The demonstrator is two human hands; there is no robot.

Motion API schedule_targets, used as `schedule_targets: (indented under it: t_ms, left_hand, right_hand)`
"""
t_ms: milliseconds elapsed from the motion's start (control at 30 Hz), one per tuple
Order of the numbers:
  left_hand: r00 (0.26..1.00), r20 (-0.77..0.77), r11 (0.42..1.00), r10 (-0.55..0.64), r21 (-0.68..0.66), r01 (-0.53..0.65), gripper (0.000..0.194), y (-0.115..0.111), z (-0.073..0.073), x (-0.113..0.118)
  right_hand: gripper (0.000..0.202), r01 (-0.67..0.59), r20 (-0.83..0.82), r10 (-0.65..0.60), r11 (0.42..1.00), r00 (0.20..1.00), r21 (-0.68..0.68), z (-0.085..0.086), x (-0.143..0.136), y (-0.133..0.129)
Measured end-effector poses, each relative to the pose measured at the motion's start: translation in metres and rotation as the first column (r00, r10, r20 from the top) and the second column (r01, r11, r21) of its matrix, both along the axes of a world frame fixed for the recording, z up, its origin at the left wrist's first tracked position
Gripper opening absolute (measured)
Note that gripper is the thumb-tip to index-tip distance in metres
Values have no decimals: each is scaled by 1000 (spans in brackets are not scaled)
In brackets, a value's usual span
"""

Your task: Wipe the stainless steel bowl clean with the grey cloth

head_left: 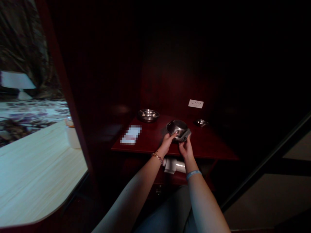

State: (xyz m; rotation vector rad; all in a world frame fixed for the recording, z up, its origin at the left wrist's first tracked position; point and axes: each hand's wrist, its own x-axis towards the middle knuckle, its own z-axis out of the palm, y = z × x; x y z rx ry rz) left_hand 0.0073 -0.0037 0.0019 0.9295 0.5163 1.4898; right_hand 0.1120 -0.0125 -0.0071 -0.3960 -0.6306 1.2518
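Note:
Both my hands are at a steel bowl (pixel 177 127), which is tilted with its rounded outside towards me, above the dark red shelf (pixel 155 142). My left hand (pixel 168 142) grips its near left side, the thumb lying on the metal. On the near right side, my right hand (pixel 186 147) is closed on a grey cloth (pixel 186 134) pressed against the bowl. The fingers beneath the bowl are mostly hidden.
Stacked-looking steel bowls (pixel 148 115) stand at the back left; a small steel dish (pixel 201 123) is at the back right. A blurred-out white item (pixel 131 134) lies at left. White objects (pixel 173 165) rest below the shelf. A pale table (pixel 36 168) extends at far left.

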Motion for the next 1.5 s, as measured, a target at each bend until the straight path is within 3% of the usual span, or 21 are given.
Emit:
schedule_targets:
  t_ms: [133,367,533,800,1000,1300,1500]
  left_hand:
    - [994,112,999,2,-35,2,36,4,-3,-2]
    - [993,105,998,-45,-33,49,38,1,0,-5]
    - [970,222,992,-103,-55,118,38,0,3,-7]
    - [948,319,995,-6,-92,37,34,2,2,-6]
    - [886,434,981,160,-167,-95,22,4,3,-6]
    - [837,519,954,175,-300,-13,20,10,3,-13]
    - [852,491,953,182,-301,-30,21,13,0,-10]
  right_hand:
    - [22,-8,-60,6,999,998,-31,0,-5,0]
    - [22,-10,-106,2,997,994,-75,3,-3,1]
    - [18,1,-120,-8,998,993,-58,2,-3,2]
    - [24,16,-108,-21,999,994,-49,4,-7,2]
    - [23,31,-48,-33,998,998,-46,4,-9,2]
    - [26,61,108,-54,996,993,-63,2,-12,4]
    - [25,51,82,-41,992,996,-116,3,-11,5]
